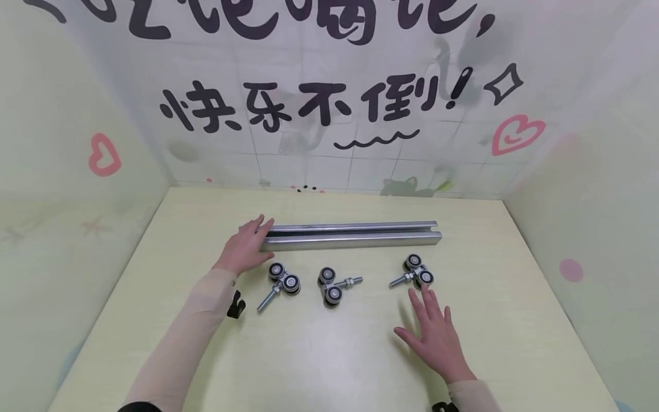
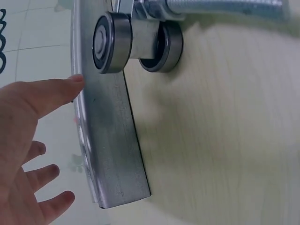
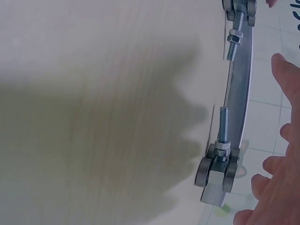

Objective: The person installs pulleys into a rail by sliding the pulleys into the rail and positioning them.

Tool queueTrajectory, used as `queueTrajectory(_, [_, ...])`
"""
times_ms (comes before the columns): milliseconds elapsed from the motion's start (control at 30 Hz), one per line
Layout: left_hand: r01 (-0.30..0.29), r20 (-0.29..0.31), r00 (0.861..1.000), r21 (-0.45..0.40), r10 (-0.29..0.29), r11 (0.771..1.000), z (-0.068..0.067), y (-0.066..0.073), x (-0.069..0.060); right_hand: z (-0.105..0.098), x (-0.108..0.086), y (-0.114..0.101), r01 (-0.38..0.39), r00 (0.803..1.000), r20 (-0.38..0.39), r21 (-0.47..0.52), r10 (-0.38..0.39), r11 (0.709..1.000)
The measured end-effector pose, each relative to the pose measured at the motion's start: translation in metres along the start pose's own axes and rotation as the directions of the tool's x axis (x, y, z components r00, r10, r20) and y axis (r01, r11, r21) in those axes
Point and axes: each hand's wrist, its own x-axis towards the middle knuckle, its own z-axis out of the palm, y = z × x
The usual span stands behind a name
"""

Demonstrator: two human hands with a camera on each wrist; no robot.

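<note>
A metal C-channel rail [image 1: 355,242] lies lengthwise across the far part of the table. My left hand [image 1: 243,249] is over its left end with fingers extended; in the left wrist view the thumb [image 2: 56,93] is at the rail's edge, and I cannot tell whether it touches. Three roller trolleys with threaded bolts lie in front of the rail: a left one [image 1: 290,283], a middle one [image 1: 333,295] and a right one [image 1: 425,278]. Just in front of the right trolley, my right hand [image 1: 437,343] hovers with fingers spread, holding nothing.
The pale wooden table [image 1: 329,360] is bounded by a printed back wall [image 1: 329,166] and by side walls on the left and right. The rail stands a short way in from the back wall. A black strap piece [image 1: 237,306] shows at my left wrist.
</note>
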Motion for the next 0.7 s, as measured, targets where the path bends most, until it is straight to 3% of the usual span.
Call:
queueTrajectory(500, [-0.021,0.14,0.99,0.092,0.007,0.996,0.002,-0.008,0.031,0.004,0.014,-0.007,0.014,1.0,-0.003,-0.013,-0.014,1.0])
queueTrajectory(700, [-0.014,0.2,0.98,0.073,-0.001,0.997,0.001,-0.009,0.041,0.003,0.017,-0.01,0.006,1.0,0.017,-0.024,-0.005,1.0])
